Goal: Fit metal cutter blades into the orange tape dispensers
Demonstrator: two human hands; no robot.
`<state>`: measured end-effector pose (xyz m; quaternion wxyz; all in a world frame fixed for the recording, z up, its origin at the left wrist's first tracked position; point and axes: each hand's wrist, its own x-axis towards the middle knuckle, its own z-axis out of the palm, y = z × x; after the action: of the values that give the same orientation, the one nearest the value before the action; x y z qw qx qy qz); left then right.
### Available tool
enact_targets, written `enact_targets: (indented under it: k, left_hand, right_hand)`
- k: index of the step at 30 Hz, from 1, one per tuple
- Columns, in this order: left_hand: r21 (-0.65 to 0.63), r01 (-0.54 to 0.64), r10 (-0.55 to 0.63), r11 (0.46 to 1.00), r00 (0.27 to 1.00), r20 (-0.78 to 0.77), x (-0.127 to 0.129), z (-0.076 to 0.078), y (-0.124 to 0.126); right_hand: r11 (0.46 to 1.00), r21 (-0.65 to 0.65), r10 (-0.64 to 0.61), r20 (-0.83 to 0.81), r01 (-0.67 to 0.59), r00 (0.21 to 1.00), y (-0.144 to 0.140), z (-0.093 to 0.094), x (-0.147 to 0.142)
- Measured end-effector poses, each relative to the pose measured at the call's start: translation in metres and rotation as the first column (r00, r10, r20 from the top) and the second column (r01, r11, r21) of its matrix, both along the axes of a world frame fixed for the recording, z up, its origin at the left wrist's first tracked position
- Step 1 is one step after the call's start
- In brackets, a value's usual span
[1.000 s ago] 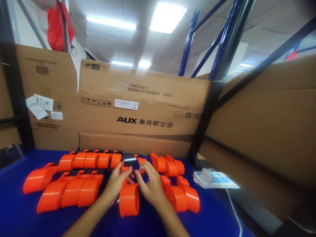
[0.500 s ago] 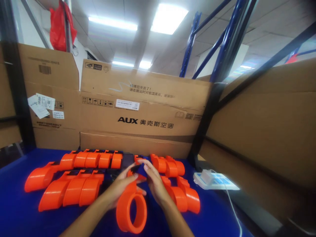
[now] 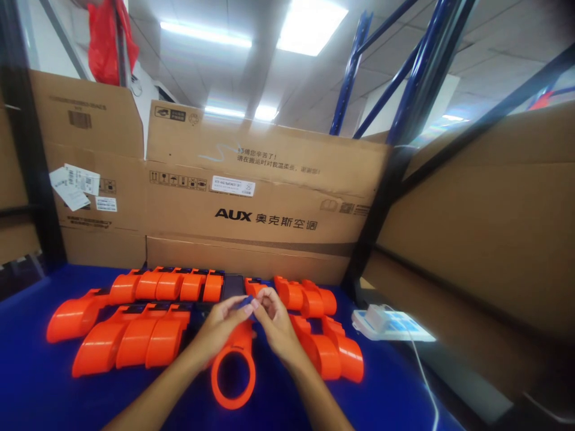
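Observation:
An orange plastic part (image 3: 233,402) with a round ring at its near end and a neck running away from me hangs at the middle front, its ring opening facing me. My left hand (image 3: 221,326) is closed around the neck, its thumb at a small dark blue piece (image 3: 248,301) near the far end. From the other side, my right hand (image 3: 275,320) pinches that blue piece with thumb and bent fingers. How the blue piece joins the orange part is hidden by the fingers.
Similar orange parts stand in rows on the blue table (image 3: 197,401), left (image 3: 96,350) and right (image 3: 348,359). A dark flat object (image 3: 233,287) lies behind my hands. A white power strip (image 3: 393,325) with a cable sits right. Cardboard (image 3: 265,251) walls the back.
The orange part has turned so its ring faces me more squarely and sits slightly further left. Both hands have drawn closer together, and less of the blue piece shows.

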<state>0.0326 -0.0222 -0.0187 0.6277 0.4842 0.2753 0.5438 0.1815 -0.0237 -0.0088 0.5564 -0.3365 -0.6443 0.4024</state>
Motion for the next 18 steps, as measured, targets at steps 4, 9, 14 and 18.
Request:
enact_targets:
  k: [4,9,14,18]
  left_hand:
    - [-0.022,0.022,-0.021,1.000,0.999,0.033,-0.002,0.001,0.002]
    - [-0.106,-0.025,0.043,0.994,0.985,0.170,-0.012,0.005,0.008]
    - [-0.204,-0.072,0.122,0.976,0.961,0.247,-0.017,0.017,0.006]
    - [-0.242,-0.068,0.136,0.968,0.950,0.280,-0.016,0.022,0.002]
  right_hand:
    - [1.000,0.006,-0.019,-0.015,0.019,1.000,0.002,-0.001,0.000]
    - [0.948,0.235,-0.274,0.269,0.214,0.923,0.008,-0.006,0.009]
    - [0.905,0.426,-0.319,0.680,-0.001,0.661,-0.003,-0.013,0.010]
    - [0.901,0.421,-0.291,0.766,-0.106,0.573,-0.013,-0.023,0.002]
